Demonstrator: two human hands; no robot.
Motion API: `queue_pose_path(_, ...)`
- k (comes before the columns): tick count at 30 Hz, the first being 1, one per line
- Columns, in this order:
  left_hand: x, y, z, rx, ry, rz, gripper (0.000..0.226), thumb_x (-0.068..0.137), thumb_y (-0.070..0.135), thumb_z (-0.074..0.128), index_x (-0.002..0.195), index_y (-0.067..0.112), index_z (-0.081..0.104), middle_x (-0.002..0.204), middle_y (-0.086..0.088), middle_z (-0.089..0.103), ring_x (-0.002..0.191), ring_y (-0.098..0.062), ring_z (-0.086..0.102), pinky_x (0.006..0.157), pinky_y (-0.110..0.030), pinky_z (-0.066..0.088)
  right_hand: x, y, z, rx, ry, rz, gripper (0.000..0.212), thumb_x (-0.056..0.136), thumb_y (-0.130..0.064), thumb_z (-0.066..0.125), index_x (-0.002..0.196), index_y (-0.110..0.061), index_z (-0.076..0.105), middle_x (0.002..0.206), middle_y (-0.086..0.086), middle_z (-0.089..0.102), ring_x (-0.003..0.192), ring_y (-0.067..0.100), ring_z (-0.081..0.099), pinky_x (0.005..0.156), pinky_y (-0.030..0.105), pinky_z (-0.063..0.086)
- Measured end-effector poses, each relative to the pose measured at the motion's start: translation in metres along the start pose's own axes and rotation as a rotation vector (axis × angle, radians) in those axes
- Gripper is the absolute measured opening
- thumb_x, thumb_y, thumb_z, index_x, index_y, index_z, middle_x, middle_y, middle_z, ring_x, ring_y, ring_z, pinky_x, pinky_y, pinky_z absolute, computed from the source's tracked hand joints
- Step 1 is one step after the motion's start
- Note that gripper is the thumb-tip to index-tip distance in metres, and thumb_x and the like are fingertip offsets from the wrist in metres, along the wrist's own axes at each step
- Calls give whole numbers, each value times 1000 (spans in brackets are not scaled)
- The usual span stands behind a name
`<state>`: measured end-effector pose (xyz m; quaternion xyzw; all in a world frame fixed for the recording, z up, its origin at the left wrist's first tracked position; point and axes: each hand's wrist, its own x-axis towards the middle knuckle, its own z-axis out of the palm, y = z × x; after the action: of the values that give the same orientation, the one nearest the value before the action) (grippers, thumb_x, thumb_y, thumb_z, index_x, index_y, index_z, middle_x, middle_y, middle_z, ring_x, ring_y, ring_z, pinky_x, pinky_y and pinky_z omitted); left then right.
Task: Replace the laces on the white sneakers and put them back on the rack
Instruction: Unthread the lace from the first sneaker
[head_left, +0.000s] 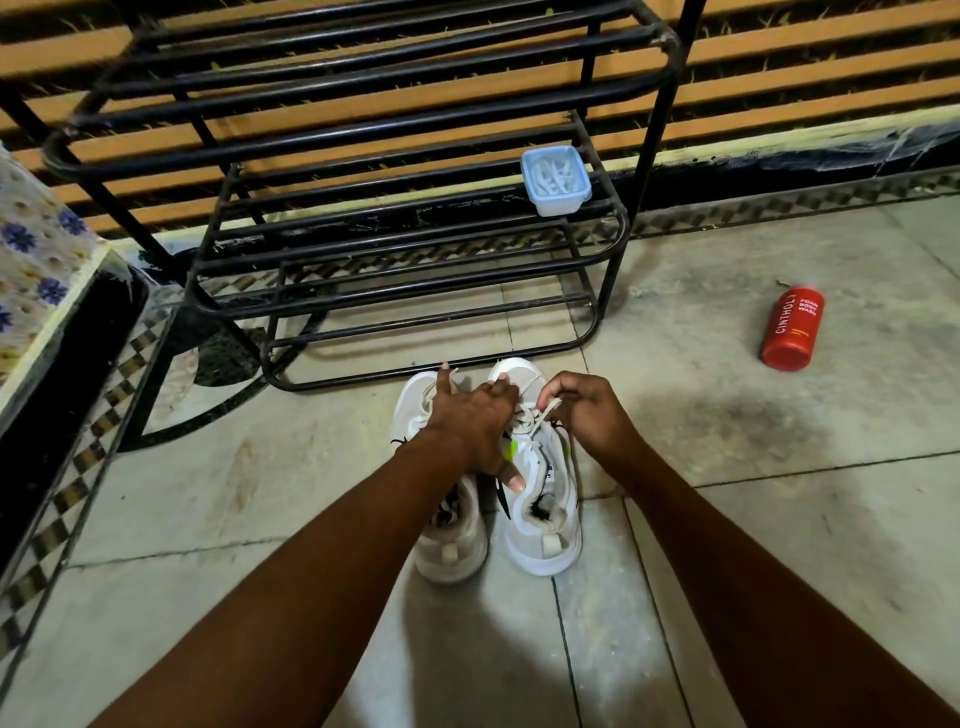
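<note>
Two white sneakers stand side by side on the floor tiles, toes toward the rack: the left sneaker (451, 545) and the right sneaker (545, 514). My left hand (470, 421) lies across both, fingers spread and straight, pressing down on the laced part of the right sneaker. My right hand (587, 410) pinches a white lace (543, 413) of the right sneaker between thumb and fingers. The black metal shoe rack (405, 249) stands just beyond the toes. A small clear box (556, 179) holding white laces sits on its middle shelf, at the right.
A red body-wash bottle (792, 327) lies on the floor to the right. A ledge with a floral cloth (36, 260) is at the left. A slatted wooden wall runs behind the rack. Bare floor tiles lie around the sneakers.
</note>
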<state>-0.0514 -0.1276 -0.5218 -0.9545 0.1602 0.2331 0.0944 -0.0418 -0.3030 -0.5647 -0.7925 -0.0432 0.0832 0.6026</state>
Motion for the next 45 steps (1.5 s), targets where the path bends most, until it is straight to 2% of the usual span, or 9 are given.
queue_pose_path(7,8,-2,2,-32,-13,-9,134,64,78,77,164,20,10,172,-3,10,158,-23,15,124,-62,-6,13,-14,-13,-580,-180,-34,14,85,-24,70,76,-18,60,74,-3,64,76,18,61,68,29,46)
queue_pose_path(12,10,-2,7,-51,-11,-18,140,62,79,78,164,17,4,172,-5,12,158,-28,14,125,-61,-6,13,-28,-18,367,65,585,21,101,-18,51,81,-17,58,62,-2,44,54,13,38,60,28,44)
queue_pose_path(14,10,-1,7,-61,-13,-16,139,63,78,78,163,16,4,172,-6,13,158,-29,15,125,-61,-6,8,-22,-20,400,70,648,16,97,-21,55,83,-17,61,59,-3,43,54,13,38,60,28,44)
queue_pose_path(17,8,0,5,-51,-19,-15,138,64,78,77,164,17,5,172,-5,11,158,-28,15,125,-60,-7,2,-13,-25,-174,-43,292,20,82,-26,80,76,-11,69,62,-6,61,61,10,56,61,25,45)
queue_pose_path(20,6,0,1,-53,-27,-13,138,63,79,77,164,18,6,172,-5,10,157,-28,17,125,-61,-6,0,-13,-31,-303,-157,36,12,82,-13,80,72,-16,73,67,-11,69,70,3,63,73,23,47)
queue_pose_path(27,5,4,-3,-64,-29,-28,135,61,76,81,161,16,15,167,-8,28,152,-31,29,125,-61,4,1,-37,-48,677,281,292,25,92,2,45,81,-18,54,65,-2,47,51,9,37,47,20,27)
queue_pose_path(32,2,5,-6,-54,-46,-25,135,64,75,80,163,17,10,170,-7,20,155,-29,23,126,-60,4,1,-34,-58,-171,-19,-7,8,86,-13,68,81,-18,71,66,-12,66,60,2,57,60,16,44)
queue_pose_path(38,1,6,-6,-55,-46,-31,132,64,77,79,163,20,11,171,-6,16,156,-29,21,125,-62,0,-8,-4,-10,-472,-71,-155,24,84,-35,70,74,-14,70,72,1,61,70,18,59,67,29,42)
queue_pose_path(45,-2,9,-8,-82,-38,-38,134,64,74,80,163,15,11,166,-10,30,151,-32,31,125,-59,7,-6,-17,-11,417,99,7,29,99,2,52,73,-7,60,65,8,59,57,12,54,49,17,38)
